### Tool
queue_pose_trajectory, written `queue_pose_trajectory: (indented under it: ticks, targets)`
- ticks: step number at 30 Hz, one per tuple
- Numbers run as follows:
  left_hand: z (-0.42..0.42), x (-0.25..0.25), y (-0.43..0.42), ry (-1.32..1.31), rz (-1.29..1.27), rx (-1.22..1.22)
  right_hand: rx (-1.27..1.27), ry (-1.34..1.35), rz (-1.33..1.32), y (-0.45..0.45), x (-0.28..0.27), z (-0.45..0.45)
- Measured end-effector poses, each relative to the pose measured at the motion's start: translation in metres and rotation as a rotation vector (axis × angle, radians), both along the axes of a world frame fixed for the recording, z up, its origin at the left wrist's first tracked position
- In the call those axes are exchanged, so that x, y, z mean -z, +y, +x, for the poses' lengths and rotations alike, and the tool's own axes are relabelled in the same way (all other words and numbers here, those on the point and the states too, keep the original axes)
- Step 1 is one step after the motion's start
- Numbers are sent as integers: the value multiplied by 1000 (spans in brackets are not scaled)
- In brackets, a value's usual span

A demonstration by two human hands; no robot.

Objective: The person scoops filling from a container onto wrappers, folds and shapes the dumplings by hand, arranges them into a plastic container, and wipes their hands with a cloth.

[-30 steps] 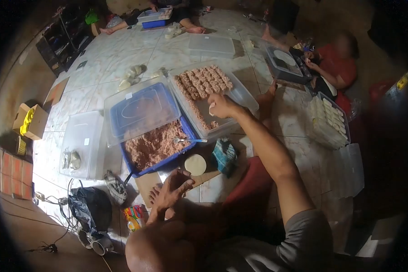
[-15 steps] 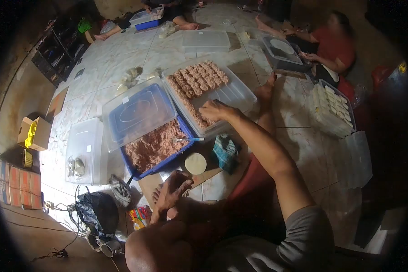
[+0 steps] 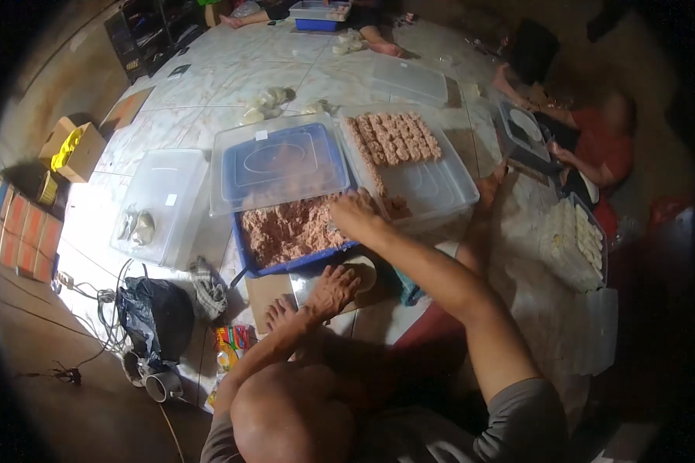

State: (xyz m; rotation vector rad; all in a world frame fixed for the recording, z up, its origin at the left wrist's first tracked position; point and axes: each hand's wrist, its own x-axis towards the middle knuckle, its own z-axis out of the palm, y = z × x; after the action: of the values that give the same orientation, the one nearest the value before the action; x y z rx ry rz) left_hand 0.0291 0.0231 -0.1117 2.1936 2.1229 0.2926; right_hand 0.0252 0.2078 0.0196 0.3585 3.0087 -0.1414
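My right hand point(image 3: 357, 217) is at the right end of the blue tub point(image 3: 282, 266), its fingers closed round the spoon's handle. Part of the spoon point(image 3: 332, 226) shows beside the fingers, against the pink minced filling point(image 3: 286, 231) in the tub. My left hand point(image 3: 333, 292) reaches low in front of the tub, fingers stretched out and a little apart. Its fingertips touch the left edge of a pale round wrapper point(image 3: 365, 272); whether they pinch it is not visible. Right of the tub, a clear plastic tray point(image 3: 440, 189) holds rows of filling lumps point(image 3: 398, 139).
A clear lid point(image 3: 278, 166) covers the tub's far part. A teal cloth point(image 3: 409, 289) lies near my right forearm. To the left are another clear container point(image 3: 158, 204) and a black plastic bag point(image 3: 156, 312). A person in red point(image 3: 598, 147) sits at right, by a box of pale pieces point(image 3: 575, 243).
My right hand has moved from the tray of lumps to the spoon in the tub. My left hand has gone forward to the round wrapper. The view has shifted.
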Motion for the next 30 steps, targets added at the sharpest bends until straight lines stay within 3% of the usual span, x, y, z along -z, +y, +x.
queue_pose_trajectory:
  ticks: [2,4,5,9,10,12,13,14,16,18,19,21,22,24,27,30]
  targets:
    - [-6,6,6,88,97,39,13,4,139,10,30,-17]
    - [-2,-3,6,-176,16,-9,102,-229,-5,13,48,-22]
    - [-1,-6,4,-252,109,-22,82,-214,62,10,46,-22]
    - [-4,18,7,-294,232,-98,30,-471,60,12,48,-27]
    - [-2,9,5,-295,246,-96,33,-471,73,11,53,-26]
    - [-2,-9,2,-576,242,-162,40,-365,192,6,57,-28]
    - [-1,-15,-2,-584,419,-185,-45,-349,256,0,40,-28]
    - [-2,-19,-5,-584,430,-192,-54,-349,266,-3,23,-29]
    - [2,-45,-25,-1206,107,-398,107,-149,158,-18,-14,-23]
    - [7,-34,-42,-1653,351,-357,86,-121,200,-20,-46,-5]
    - [7,-76,-59,-1486,168,-568,80,-131,214,-23,-68,4]
    - [11,-103,-78,-1301,-18,-773,72,-143,219,-26,-78,19]
    - [14,-86,-81,-938,-149,-901,69,-217,197,-26,-77,24]
    - [16,-81,-83,-562,-272,-1010,62,-287,172,-29,-72,30]
    - [14,-98,-77,-597,-403,-1011,-36,62,-286,-9,-27,17]
    - [16,-97,-77,-557,-376,-1006,-94,284,-232,10,-10,0]
